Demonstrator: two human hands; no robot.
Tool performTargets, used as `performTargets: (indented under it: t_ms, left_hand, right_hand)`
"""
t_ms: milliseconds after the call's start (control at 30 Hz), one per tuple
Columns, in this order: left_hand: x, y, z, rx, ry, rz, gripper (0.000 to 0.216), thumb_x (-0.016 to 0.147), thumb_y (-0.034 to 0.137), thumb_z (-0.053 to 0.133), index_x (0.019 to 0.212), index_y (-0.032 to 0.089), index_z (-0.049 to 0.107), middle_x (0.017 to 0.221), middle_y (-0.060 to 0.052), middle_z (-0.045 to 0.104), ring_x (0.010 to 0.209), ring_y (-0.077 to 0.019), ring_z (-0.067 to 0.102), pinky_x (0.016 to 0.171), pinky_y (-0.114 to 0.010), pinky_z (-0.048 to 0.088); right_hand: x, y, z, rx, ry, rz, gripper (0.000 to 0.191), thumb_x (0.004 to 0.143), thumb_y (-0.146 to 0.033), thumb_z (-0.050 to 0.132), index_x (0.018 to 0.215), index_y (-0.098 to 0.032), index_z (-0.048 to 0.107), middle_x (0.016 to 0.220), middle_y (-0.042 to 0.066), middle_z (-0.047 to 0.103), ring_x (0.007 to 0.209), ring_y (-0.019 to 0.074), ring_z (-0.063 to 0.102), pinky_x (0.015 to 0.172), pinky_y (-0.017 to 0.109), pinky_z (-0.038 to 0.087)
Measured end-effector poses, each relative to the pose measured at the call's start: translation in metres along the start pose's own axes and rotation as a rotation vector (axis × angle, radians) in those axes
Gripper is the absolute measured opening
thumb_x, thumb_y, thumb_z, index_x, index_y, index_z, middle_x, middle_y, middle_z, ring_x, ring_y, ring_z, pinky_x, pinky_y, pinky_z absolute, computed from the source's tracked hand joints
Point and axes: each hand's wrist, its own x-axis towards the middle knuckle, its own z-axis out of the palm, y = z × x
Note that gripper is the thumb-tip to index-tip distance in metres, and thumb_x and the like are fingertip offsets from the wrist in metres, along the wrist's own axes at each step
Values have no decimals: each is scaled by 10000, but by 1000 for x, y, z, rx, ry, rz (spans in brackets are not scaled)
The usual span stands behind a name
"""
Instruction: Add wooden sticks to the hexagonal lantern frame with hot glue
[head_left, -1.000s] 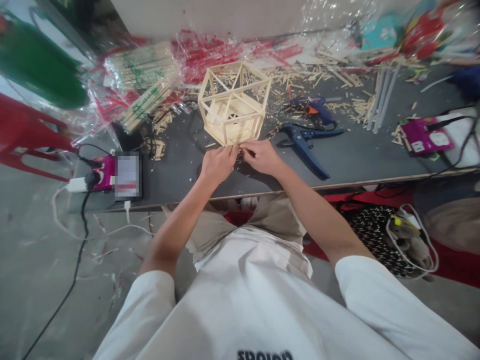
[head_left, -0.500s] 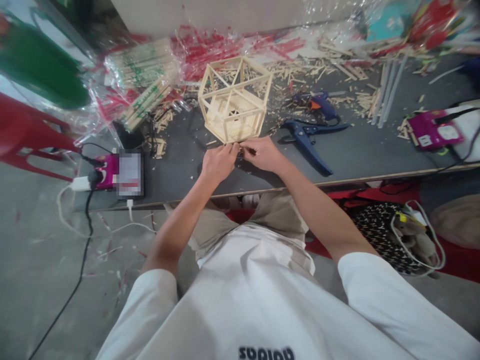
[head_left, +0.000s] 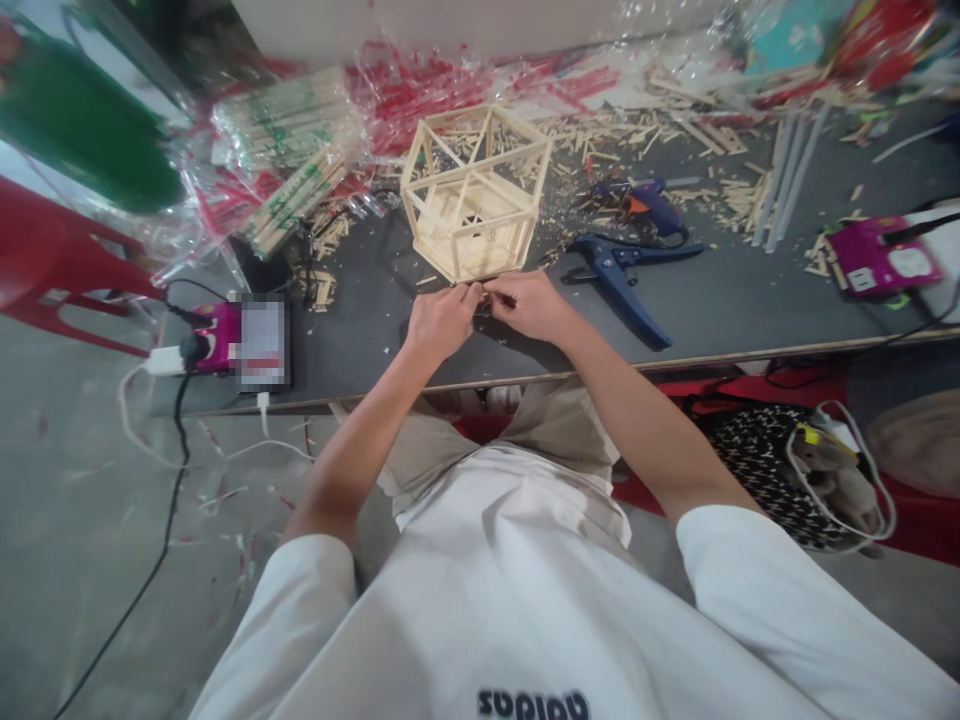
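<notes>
Matte grey tabletop [head_left: 360,350] is stretching beneath both bare hands, its thin edge running along near the person's lap. Left hand [head_left: 446,322] and right hand [head_left: 529,302] are meeting almost fingertip to fingertip, fingers curling in; whether they are pinching something small between them, I cannot tell. Just beyond, an open, many-sided frame of pale wooden strips [head_left: 495,224] is standing on the table, its near lower edge so close to the fingers that contact is unclear. A knuckle nudging that edge could be shifting the frame or straining a thin joint.

Right of the frame, a dark-blue long-handled cutter [head_left: 619,283] is lying near the right hand; a careless forearm sweep could be knocking it. Behind it, a purple-blue glue gun with an orange trigger [head_left: 660,205] is resting among short pale wood offcuts [head_left: 742,205]; if hot, it could be burning reaching fingers. Farther right, translucent grey rods [head_left: 787,185] are lying side by side.
</notes>
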Motion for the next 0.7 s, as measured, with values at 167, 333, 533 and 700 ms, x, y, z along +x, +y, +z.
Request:
performTargets:
  t_ms: [167,333,533,700]
  left_hand:
    - [0,-1,1,-38,6,-10,433,958,91,469,1328,137,689,1085,-159,789,954,-271,761,709,-344,525]
    - [0,-1,3,-31,8,-29,431,957,96,480,1329,140,693,1070,-142,793,952,-271,764,689,-333,502]
    - [0,1,2,-22,10,-35,441,955,96,503,1355,137,685,1080,-152,791,966,-276,763,710,-337,518]
    - [-1,1,-1,-22,6,-32,448,956,85,488,1354,141,686,1074,-154,791,966,-279,767,713,-343,529]
  right_hand:
    - [-2,2,2,13,12,-2,151,883,-158,499,760,-214,569,734,40,629,675,168,512,695,307,415]
    - [-3,6,5,5,12,-5,139,875,-149,506,792,-211,599,763,48,652,707,180,544,708,308,423]
    - [-3,5,4,4,16,-6,171,912,-179,480,805,-213,609,776,53,660,726,182,565,724,305,437]
    - [-1,4,4,9,19,-12,169,893,-181,475,770,-213,586,738,39,641,683,169,543,686,297,414]
